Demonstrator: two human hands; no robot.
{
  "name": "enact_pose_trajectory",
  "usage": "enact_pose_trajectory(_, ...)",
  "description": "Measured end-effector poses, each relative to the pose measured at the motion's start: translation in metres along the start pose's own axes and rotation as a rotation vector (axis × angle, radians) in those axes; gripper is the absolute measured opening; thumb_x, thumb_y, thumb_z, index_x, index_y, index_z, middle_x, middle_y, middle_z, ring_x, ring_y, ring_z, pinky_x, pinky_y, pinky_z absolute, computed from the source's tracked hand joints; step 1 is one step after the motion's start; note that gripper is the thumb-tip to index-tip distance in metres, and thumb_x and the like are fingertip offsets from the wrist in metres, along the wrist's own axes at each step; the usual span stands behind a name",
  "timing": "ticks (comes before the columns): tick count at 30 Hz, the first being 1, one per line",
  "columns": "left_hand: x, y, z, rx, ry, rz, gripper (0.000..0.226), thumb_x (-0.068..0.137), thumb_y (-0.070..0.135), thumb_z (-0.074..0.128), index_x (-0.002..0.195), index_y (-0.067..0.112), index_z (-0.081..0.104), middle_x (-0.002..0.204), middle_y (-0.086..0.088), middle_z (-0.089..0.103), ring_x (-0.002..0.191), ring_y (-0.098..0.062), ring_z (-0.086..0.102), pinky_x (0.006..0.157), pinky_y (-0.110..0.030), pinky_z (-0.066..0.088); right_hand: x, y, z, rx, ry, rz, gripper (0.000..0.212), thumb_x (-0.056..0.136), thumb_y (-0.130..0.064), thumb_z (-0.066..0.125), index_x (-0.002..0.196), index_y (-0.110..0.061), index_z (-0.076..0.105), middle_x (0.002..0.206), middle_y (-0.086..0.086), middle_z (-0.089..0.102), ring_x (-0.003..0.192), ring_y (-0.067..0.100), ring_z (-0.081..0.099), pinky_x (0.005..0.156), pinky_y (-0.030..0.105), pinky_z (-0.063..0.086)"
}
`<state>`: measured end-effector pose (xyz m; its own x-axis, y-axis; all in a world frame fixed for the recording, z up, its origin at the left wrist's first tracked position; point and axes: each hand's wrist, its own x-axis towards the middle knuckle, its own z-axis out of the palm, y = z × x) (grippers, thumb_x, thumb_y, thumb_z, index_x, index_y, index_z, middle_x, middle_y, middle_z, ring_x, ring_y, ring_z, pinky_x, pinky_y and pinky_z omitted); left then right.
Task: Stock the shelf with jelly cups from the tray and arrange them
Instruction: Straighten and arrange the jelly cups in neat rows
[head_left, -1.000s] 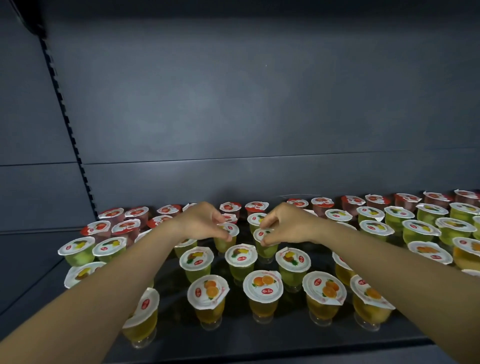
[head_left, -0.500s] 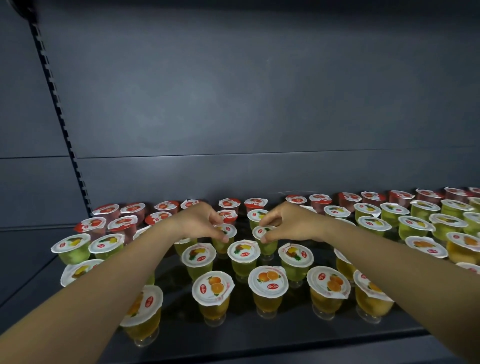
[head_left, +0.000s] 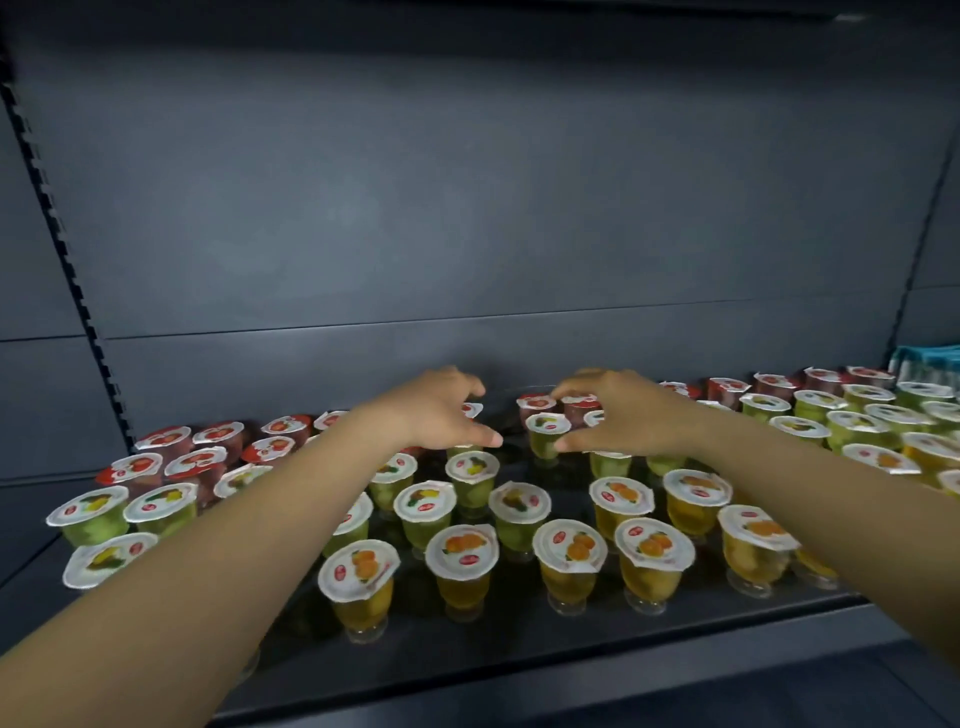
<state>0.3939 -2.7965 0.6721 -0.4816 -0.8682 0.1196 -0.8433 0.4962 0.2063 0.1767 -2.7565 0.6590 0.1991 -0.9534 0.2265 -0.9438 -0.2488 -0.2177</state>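
Head view: crowded jelly cups (head_left: 471, 544) around hands.

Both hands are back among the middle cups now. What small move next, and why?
Probably ease the green cup by the right hand a little to the left. A bare patch of shelf shows between it and the left hand, while the red cups behind already sit close. Whether the fingers grip it is unclear.

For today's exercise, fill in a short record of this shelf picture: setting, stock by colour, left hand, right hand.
setting: dark grey metal shelf, grey back panel
stock: red foil-lidded jelly cups at back, green ones in the middle, orange ones in front
left hand: fingers spread above the back cups, holding nothing visible
right hand: fingers curved over a green cup; grip unclear
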Motion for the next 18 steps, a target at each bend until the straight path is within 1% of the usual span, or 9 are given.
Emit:
enact_pose_trajectory(3,0.0,0.034,0.003,0.039,0.015,0.033,0.068,0.085,0.048,0.062,0.143,0.022,0.036,0.147,-0.001,0.036,0.131,-0.021,0.039,0.103,-0.031,0.036,-0.023,0.025,-0.015,-0.073,0.01,0.022,0.061,0.082,-0.052,0.064,0.136,-0.032,0.043,0.144,-0.008,0.042,0.125,0.017,0.044,0.1,0.031,0.04)
enact_pose_trajectory(6,0.0,0.069,0.009,0.038,0.012,0.033,0.068,0.086,0.047,0.061,0.143,0.021,0.035,0.146,-0.002,0.036,0.131,-0.02,0.038,0.102,-0.03,0.035,-0.047,0.05,-0.03,-0.098,0.018,0.032,0.058,0.085,-0.049,0.062,0.136,-0.03,0.043,0.143,-0.007,0.043,0.126,0.018,0.044,0.101,0.03,0.038)
enact_pose_trajectory(8,0.0,0.091,0.018,0.031,0.009,0.017,0.067,0.086,0.047,0.06,0.143,0.021,0.036,0.147,-0.002,0.036,0.132,-0.021,0.037,0.103,-0.03,0.034,-0.064,0.067,-0.039,-0.087,0.021,0.032,0.057,0.086,-0.048,0.061,0.137,-0.031,0.043,0.145,-0.008,0.041,0.129,0.018,0.041,0.103,0.031,0.036)
enact_pose_trajectory(11,0.0,0.121,0.031,-0.01,0.007,-0.041,0.067,0.087,0.048,0.06,0.143,0.022,0.035,0.15,-0.001,0.033,0.135,-0.022,0.035,0.105,-0.032,0.033,-0.084,0.09,-0.05,-0.07,0.022,0.019,0.055,0.088,-0.045,0.06,0.138,-0.029,0.043,0.147,-0.007,0.04,0.131,0.018,0.04,0.103,0.029,0.034)
enact_pose_trajectory(14,0.003,0.143,0.043,-0.06,0.026,-0.103,0.065,0.087,0.047,0.06,0.143,0.022,0.037,0.151,0.0,0.033,0.135,-0.022,0.036,0.104,-0.033,0.035,-0.095,0.11,-0.056,-0.013,0.019,0.005,0.054,0.089,-0.04,0.062,0.138,-0.027,0.044,0.146,-0.005,0.04,0.129,0.018,0.041,0.098,0.025,0.034)
enact_pose_trajectory(18,0.012,0.158,0.054,-0.086,0.044,-0.187,0.063,0.088,0.048,0.058,0.141,0.021,0.04,0.151,0.0,0.034,0.135,-0.023,0.037,0.104,-0.034,0.036,-0.094,0.13,-0.056,0.075,0.006,0.003,0.053,0.088,-0.038,0.063,0.137,-0.026,0.046,0.145,-0.005,0.041,0.129,0.018,0.042,0.098,0.026,0.035)
